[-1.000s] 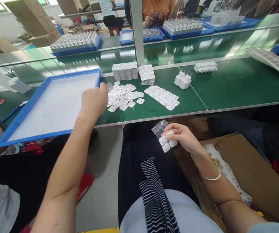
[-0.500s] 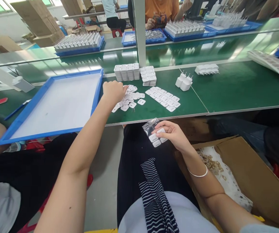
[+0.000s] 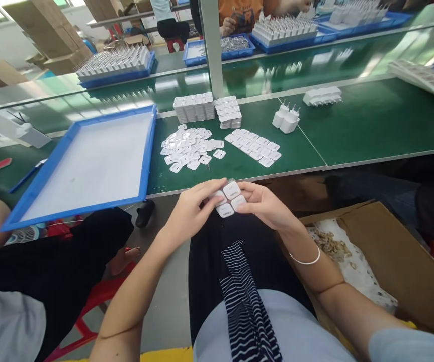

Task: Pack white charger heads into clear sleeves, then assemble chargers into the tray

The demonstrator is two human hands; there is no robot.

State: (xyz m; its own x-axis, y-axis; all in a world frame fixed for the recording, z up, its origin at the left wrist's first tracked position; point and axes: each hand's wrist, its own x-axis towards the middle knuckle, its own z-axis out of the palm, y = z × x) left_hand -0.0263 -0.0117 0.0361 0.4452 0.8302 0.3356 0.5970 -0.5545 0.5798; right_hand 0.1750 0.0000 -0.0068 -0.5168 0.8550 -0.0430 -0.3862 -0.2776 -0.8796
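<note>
Both of my hands are together over my lap, just in front of the table edge. My left hand (image 3: 192, 208) pinches the left side of a two-by-two block of white rounded-square pieces (image 3: 232, 190) with small dark print. My right hand (image 3: 264, 203) grips the same block from the right, thumb on its lower right piece. Whatever lies behind the block is mostly hidden by it and by my fingers. Beyond my hands, a loose pile of small white tags with slots (image 3: 190, 146) lies on the green table. A flat sheet of joined white pieces (image 3: 252, 147) is right of the pile.
Stacks of white pieces (image 3: 194, 108) stand behind the pile. A blue-rimmed tray (image 3: 151, 151) sits left, white plug adapters (image 3: 285, 119) right. An open cardboard box (image 3: 401, 261) is beside my right arm. A person sits close on my left; another works across the table.
My left hand has come back from the tag pile and joined my right hand at the white pieces. The clear plastic flap seen above them before is now mostly out of sight.
</note>
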